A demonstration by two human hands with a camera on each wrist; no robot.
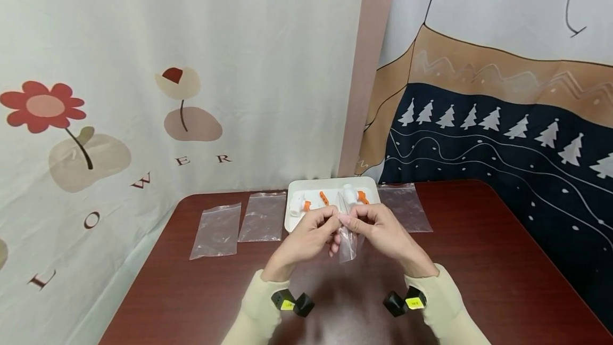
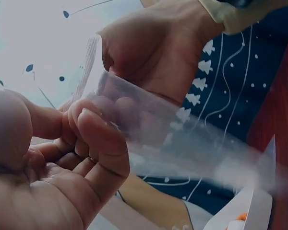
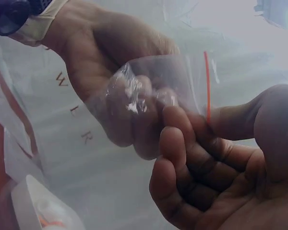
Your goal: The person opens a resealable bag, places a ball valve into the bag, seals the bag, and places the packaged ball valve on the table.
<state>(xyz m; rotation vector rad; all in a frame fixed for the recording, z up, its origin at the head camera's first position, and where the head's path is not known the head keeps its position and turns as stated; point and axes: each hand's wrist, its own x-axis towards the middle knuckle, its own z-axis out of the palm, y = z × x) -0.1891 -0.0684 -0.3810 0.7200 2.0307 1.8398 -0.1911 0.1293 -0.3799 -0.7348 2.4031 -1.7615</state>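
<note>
A clear zip bag (image 1: pixel 348 249) is held up between both hands over the front of the white tray (image 1: pixel 330 181). My left hand (image 1: pixel 310 236) pinches its upper edge between thumb and fingers. From the other side, my right hand (image 1: pixel 387 232) pinches the same edge, the thumbs almost meeting in the head view. A red line along the zip of the bag (image 3: pixel 189 76) shows in the right wrist view. In the left wrist view the bag (image 2: pixel 197 139) hangs out past the fingers, and the right hand (image 2: pixel 153 52) shows partly through the film.
In the tray lie two white pieces (image 1: pixel 297 204) with orange parts and a small orange strip (image 1: pixel 324 198). Flat on the dark red table (image 1: pixel 191 302) are more clear bags: two left of the tray (image 1: pixel 217 230), one to its right (image 1: pixel 407 207). Curtains hang behind.
</note>
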